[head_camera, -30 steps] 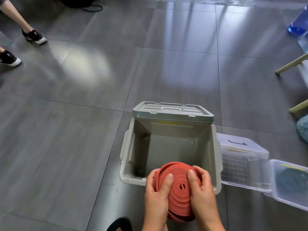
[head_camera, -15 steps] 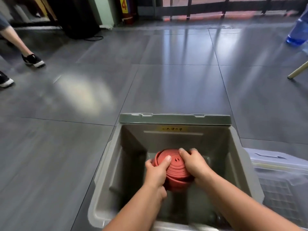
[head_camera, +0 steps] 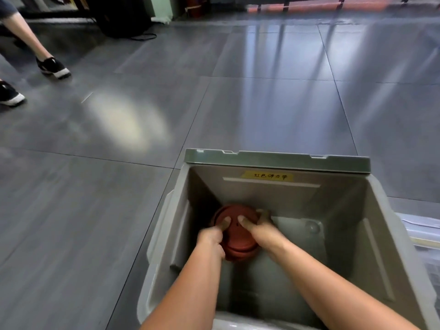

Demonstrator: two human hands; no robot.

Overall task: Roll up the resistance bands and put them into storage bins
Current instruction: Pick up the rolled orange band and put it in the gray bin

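Left grip (head_camera: 210, 235): I have it clenched round the left edge of the band roll (head_camera: 238, 246), thumb laid over the top.
Right grip (head_camera: 259, 231): grasping the roll's right edge, thumb on top, fingers behind.
Roll: red, coiled flat, deep in the bin (head_camera: 269, 194), near its far left corner. I cannot tell whether it touches the bottom.
Bin: grey, on the floor, lid (head_camera: 276, 160) along the far rim, yellow label (head_camera: 267, 176) on the far wall.
Risk, uncoiling: if I let go before the roll lies flat, the coil may spring loose.
Risk, snag: a fast withdrawal may drag an outer turn out on a finger.
Beside: clear bin (head_camera: 426, 236), just right.
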